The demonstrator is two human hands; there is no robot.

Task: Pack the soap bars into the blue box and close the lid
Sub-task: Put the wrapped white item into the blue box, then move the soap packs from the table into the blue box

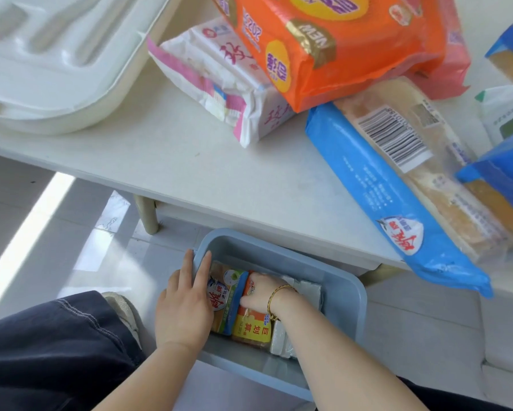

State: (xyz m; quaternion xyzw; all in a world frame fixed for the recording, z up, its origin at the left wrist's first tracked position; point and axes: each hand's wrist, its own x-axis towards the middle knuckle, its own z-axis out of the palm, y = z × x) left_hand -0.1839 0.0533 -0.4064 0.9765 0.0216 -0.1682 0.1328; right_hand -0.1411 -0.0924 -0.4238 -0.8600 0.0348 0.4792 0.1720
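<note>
The left hand [184, 304] lies flat and open on the box [351, 292] wall. The right hand [261, 295] curls round an orange soap [251, 329] inside, beside a blue soap [222, 295].

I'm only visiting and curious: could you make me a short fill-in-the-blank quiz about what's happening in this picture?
1. The blue plastic box stands on the tiled ____.
2. A white plastic lid lies on the white ____.
3. The right hand, gripping an orange-and-yellow soap pack inside the box, wears a gold ____.
4. The large soap pack lying atop the white-and-pink pack is coloured ____.

Missing words: floor; table; bracelet; orange.
</note>
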